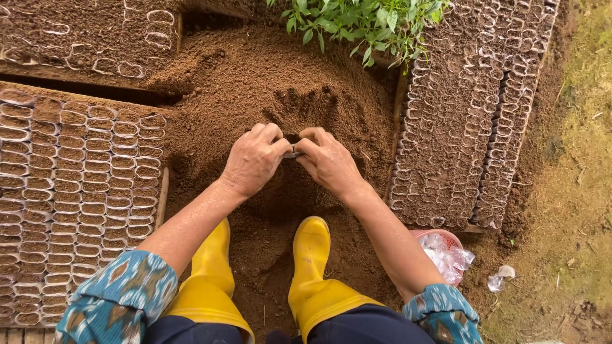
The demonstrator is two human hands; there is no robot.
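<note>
Yellow boots (311,255) stand below our hands. Our left hand (254,159) and right hand (329,160) pinch a small clear bag (292,153) between them, above the soil heap (255,83).

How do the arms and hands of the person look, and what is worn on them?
Both hands, the left hand and the right hand, are bare, with no gloves. The forearms are bare too. The sleeves are pushed up near the elbows; they are teal-blue fabric with a brown and white diamond pattern. No watch or bracelet shows.

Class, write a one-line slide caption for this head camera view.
Both hands, left hand and right hand, pinch a small clear bag over a soil heap.
</note>
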